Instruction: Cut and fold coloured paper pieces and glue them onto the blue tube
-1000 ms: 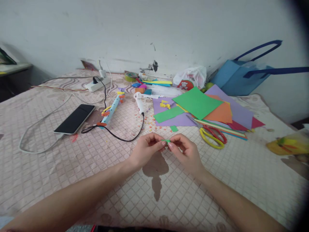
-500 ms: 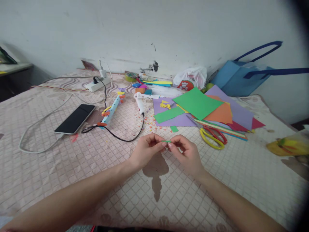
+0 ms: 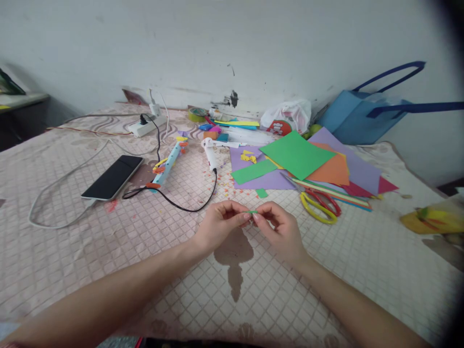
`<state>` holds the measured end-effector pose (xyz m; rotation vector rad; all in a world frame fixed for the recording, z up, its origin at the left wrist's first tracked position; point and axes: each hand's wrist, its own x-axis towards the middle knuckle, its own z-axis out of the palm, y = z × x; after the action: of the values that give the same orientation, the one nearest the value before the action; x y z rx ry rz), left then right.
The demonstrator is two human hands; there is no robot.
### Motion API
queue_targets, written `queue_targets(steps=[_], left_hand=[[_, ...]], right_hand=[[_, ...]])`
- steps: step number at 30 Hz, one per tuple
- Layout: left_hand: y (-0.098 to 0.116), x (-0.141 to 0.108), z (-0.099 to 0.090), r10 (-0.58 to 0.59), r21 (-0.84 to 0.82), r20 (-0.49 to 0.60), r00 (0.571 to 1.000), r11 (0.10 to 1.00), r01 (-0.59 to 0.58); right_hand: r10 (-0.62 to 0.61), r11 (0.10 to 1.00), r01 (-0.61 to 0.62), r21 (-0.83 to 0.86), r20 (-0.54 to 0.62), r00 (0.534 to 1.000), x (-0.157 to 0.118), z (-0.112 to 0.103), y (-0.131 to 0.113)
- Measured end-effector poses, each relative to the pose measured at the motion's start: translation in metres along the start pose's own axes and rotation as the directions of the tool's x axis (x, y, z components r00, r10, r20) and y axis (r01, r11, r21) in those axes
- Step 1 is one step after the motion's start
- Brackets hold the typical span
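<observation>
Between my fingertips is a small green paper piece point(image 3: 251, 211), seen nearly edge-on. My left hand point(image 3: 222, 223) pinches its left end with thumb and forefinger. At its right end my right hand point(image 3: 281, 227) pinches it the same way. Most of the piece is covered by the fingers. Just beyond the hands lies a small green scrap point(image 3: 261, 193). Scissors with yellow handles point(image 3: 319, 209) rest to the right of my right hand, beside a red-handled pair point(image 3: 331, 203). Past my left hand stands a white glue gun point(image 3: 209, 154).
Coloured sheets, a green one point(image 3: 297, 154) on top, spread at the back right. A light-blue strip with coloured pieces point(image 3: 168, 166), a phone point(image 3: 114, 178) and a power strip point(image 3: 147, 125) lie left. The black cord point(image 3: 181, 209) crosses the cloth. A blue bag point(image 3: 355, 116) leans at the wall.
Almost nothing differs. Both hands keep their pinch on the green piece, which has barely shifted.
</observation>
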<state>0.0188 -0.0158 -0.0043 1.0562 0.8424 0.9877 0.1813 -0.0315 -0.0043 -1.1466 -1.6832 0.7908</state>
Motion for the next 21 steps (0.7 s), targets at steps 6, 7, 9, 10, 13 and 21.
queue_targets(steps=[6,7,9,10,13,21], left_hand=[[0.0015,0.0009,0.0006,-0.012,0.006,-0.009,1.0,1.0,0.012],[0.0016,0.0012,0.0007,-0.013,0.008,-0.01,1.0,1.0,0.013],[0.0017,0.0014,0.0008,-0.012,0.016,-0.017,1.0,1.0,0.012],[0.0018,0.0013,0.0008,-0.011,0.021,-0.021,1.0,1.0,0.012],[0.0023,0.0006,0.0011,-0.01,0.032,-0.029,1.0,0.999,0.011],[0.0013,-0.0001,0.0003,0.022,0.013,-0.028,0.999,1.0,-0.022]], right_hand=[[0.0,1.0,0.0,0.013,-0.007,1.0,-0.0006,-0.0003,-0.0002],[0.003,1.0,-0.002,0.014,-0.009,1.0,-0.0006,-0.0002,0.0],[0.01,1.0,-0.01,0.015,-0.01,1.0,-0.0006,0.0001,0.0005],[0.014,1.0,-0.014,0.015,-0.01,1.0,-0.0005,0.0003,0.0007],[0.024,1.0,-0.024,0.016,-0.007,1.0,-0.0001,0.0005,0.0006],[0.043,0.999,-0.043,0.004,-0.008,0.999,-0.0009,0.0003,0.0007]])
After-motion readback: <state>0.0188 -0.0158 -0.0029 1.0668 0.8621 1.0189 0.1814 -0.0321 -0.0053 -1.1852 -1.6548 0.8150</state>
